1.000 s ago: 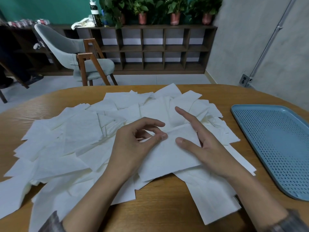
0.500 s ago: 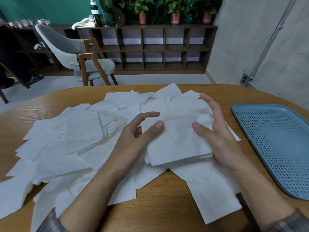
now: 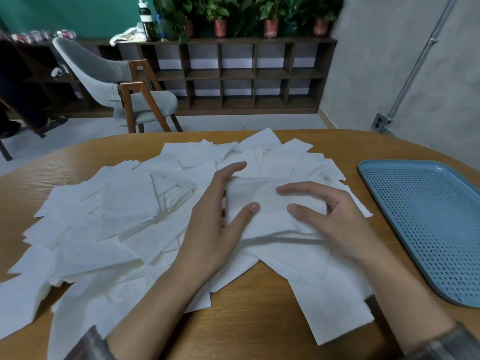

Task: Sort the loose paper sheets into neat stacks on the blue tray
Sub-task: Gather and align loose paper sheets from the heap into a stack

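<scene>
Where my two hands meet: I see a small stack (image 3: 270, 203) of white paper sheets, its near edge raised a little off the pile, about the middle of the table (image 3: 259, 320).
My left hand (image 3: 215, 224): thumb on top of the small stack, fingers round its left and far edge, gripping it.
My right hand (image 3: 337, 219): thumb and first finger on top, other fingers curled round the right edge, gripping too.
Messy pile: loose paper sheets (image 3: 117, 216) spread under and left of my hands.
Right side: blue tray (image 3: 428, 216) on the table, apart from the stack.
</scene>
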{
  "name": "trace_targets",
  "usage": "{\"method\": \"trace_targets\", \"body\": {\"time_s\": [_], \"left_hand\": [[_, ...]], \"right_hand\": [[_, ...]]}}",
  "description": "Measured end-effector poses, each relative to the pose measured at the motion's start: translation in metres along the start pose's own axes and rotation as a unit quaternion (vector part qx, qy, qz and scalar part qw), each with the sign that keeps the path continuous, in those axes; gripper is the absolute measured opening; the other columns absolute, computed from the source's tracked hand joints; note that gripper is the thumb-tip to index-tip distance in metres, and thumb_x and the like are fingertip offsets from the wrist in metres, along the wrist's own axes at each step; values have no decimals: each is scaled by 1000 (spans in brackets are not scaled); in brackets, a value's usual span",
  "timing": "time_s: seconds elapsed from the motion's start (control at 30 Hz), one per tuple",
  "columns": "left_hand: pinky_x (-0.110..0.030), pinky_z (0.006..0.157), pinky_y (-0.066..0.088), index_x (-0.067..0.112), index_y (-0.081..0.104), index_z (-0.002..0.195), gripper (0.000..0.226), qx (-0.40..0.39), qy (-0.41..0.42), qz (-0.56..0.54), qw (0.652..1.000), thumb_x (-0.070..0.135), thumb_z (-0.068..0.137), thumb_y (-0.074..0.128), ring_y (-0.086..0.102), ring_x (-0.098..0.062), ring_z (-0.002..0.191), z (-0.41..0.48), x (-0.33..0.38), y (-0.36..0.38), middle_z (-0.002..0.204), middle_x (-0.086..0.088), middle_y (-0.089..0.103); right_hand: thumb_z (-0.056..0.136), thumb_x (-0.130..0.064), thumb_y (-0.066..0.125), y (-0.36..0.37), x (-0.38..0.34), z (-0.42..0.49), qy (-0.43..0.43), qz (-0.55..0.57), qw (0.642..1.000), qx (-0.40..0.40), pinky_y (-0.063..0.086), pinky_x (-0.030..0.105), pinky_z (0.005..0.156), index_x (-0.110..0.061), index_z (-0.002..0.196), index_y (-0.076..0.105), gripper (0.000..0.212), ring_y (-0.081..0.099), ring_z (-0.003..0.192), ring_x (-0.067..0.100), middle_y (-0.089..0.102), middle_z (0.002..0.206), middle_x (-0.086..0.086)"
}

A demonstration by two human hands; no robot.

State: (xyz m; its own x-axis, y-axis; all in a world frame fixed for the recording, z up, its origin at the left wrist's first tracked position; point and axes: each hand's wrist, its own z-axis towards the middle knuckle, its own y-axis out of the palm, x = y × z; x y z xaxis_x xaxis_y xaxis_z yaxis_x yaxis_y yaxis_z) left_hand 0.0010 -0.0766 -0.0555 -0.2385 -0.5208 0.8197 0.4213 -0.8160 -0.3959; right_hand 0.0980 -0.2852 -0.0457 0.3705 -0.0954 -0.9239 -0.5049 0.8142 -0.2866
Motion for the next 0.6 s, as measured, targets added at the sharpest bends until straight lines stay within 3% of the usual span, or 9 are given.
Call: {"method": "trace_targets", "body": {"time_s": [0.1, 0.23, 0.37, 0.6], "left_hand": [[-29, 105, 48, 25, 64, 131, 46, 11, 126, 118, 985, 27, 90, 84, 52, -15, 132, -3, -6, 6, 135, 5, 52], [-34, 89, 52, 24, 76, 111, 24, -142, 210, 172, 952, 38, 91, 81, 58, -8, 110, -10, -12, 17, 119, 12, 61], [-28, 87, 49, 27, 76, 120, 35, -206, 217, 218, 929, 46, 91, 75, 57, -9, 107, -11, -19, 22, 117, 14, 65], [-26, 86, 48, 28, 81, 113, 25, -202, 210, 197, 936, 42, 102, 63, 60, -5, 102, -12, -17, 22, 112, 16, 68]], "right_hand": [[96, 1, 69, -1, 7, 4, -17, -33, 998, 60, 40, 8, 102, -24, 115, 78, 32, 62, 125, -1, 76, 120, -18], [97, 3, 67, -3, 12, 5, -30, -50, 994, 92, 39, 7, 101, -22, 115, 77, 33, 62, 124, -2, 76, 119, -19], [98, 2, 67, -2, 14, 5, -29, -57, 993, 96, 39, 7, 102, -25, 115, 77, 33, 61, 125, -2, 75, 120, -19], [97, 3, 66, -1, 14, 6, -28, -55, 994, 94, 39, 8, 102, -24, 114, 77, 34, 61, 125, -3, 75, 119, -19]]}}
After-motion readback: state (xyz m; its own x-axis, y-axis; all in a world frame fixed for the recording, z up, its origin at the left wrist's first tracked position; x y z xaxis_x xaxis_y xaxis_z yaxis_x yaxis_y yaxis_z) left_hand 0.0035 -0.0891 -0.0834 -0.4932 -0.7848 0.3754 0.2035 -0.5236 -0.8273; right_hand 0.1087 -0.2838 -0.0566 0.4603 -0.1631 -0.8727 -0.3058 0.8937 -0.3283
